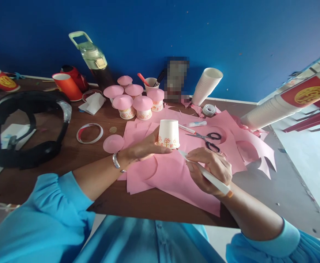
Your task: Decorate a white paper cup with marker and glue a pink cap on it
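Observation:
My left hand grips a white paper cup, held upside down with its wide rim low. Red and orange flowers are drawn round the cup near that rim. In my right hand is a white marker with an orange end; its tip points at the drawn band, and whether it touches the cup I cannot tell. Below both hands lie pink paper sheets. Just beyond the right hand are scissors with black handles, a white pen and a glue stick.
Several decorated cups with pink cone tops stand at the back, near a cup of pens. A stack of white cups leans there. A bottle, a tape roll, a pink disc and a black headset are leftward.

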`<action>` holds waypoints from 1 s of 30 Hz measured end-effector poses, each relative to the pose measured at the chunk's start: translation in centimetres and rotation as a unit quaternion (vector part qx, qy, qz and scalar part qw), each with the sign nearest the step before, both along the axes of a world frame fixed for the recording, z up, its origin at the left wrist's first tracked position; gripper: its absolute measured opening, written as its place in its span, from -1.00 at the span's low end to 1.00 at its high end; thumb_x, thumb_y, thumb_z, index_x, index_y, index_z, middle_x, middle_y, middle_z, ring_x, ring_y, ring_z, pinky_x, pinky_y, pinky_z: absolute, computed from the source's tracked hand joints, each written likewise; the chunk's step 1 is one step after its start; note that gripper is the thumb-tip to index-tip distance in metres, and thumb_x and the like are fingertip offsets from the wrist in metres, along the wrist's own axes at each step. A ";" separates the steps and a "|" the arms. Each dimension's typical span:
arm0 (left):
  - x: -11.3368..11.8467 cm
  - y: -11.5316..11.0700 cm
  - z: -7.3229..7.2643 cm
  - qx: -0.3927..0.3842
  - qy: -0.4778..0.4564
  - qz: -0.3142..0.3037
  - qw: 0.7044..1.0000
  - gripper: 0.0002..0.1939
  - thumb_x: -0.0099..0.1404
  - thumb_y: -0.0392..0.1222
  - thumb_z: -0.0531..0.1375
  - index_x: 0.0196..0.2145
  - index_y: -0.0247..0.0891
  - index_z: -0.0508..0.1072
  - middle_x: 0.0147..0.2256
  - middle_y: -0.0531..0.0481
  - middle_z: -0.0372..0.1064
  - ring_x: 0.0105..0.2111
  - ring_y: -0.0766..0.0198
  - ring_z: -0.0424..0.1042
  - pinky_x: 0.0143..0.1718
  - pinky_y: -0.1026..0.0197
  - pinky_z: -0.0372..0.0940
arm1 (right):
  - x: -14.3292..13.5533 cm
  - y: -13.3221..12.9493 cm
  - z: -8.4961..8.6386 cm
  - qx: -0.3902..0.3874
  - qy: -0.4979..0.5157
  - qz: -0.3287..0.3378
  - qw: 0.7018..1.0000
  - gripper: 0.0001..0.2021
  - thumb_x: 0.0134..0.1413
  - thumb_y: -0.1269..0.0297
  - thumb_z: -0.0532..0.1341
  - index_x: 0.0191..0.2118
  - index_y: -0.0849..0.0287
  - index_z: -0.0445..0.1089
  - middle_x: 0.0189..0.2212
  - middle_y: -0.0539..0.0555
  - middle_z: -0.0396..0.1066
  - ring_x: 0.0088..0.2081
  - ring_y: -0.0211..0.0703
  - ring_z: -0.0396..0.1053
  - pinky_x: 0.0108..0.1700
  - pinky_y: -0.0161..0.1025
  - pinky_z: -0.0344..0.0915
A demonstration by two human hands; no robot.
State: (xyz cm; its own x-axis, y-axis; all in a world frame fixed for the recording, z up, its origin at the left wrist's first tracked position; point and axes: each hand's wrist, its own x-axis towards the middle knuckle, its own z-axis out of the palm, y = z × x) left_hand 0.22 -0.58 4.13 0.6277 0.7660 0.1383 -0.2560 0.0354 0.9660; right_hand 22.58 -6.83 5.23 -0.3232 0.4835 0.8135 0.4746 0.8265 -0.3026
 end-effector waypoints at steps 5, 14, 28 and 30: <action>0.3 0.4 -0.4 0.019 0.024 -0.045 0.999 -0.45 0.07 0.42 0.46 -0.31 -0.11 0.61 -0.11 -0.07 0.46 -0.06 0.02 0.44 0.02 -0.08 0.42 | -0.3 0.1 -0.1 0.005 -0.016 -0.003 1.000 -0.83 0.28 0.51 0.23 -0.11 0.10 0.39 -0.44 -0.01 0.54 -0.46 -0.20 0.57 -0.45 -0.31 0.52; 0.5 0.6 -1.6 -0.014 0.053 -0.017 0.998 -0.27 0.24 -0.02 0.49 0.30 -0.05 0.37 0.02 -0.12 0.47 0.01 0.04 0.42 0.00 0.02 0.39 | -0.2 0.3 -0.5 -0.012 -0.044 -0.021 0.999 -0.78 0.24 0.54 0.24 -0.09 0.09 0.38 -0.40 -0.03 0.57 -0.43 -0.21 0.58 -0.40 -0.32 0.51; 0.8 0.8 -1.2 0.002 0.056 -0.013 0.998 -0.41 0.20 -0.06 0.51 0.14 -0.13 0.46 0.00 -0.13 0.43 0.01 0.01 0.41 -0.02 0.01 0.40 | -0.4 0.3 -0.8 -0.007 -0.046 -0.034 0.998 -0.76 0.25 0.54 0.26 -0.07 0.08 0.39 -0.37 -0.02 0.58 -0.40 -0.21 0.59 -0.38 -0.31 0.54; 0.7 0.8 -1.3 0.006 0.062 -0.002 0.998 -0.45 0.18 -0.06 0.52 0.07 -0.14 0.48 0.01 -0.13 0.42 0.02 0.00 0.40 -0.02 0.02 0.40 | -0.3 0.4 -0.8 -0.008 -0.046 -0.034 0.998 -0.77 0.26 0.54 0.25 -0.06 0.07 0.38 -0.36 -0.02 0.58 -0.40 -0.21 0.59 -0.38 -0.30 0.54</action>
State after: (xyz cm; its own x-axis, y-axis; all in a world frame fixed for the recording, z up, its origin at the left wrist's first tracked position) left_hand 0.95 0.22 2.85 0.6439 0.7621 0.0682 -0.1350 0.0255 0.9905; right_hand 22.24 -6.47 4.40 -0.3623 0.5193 0.7740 0.5567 0.7866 -0.2672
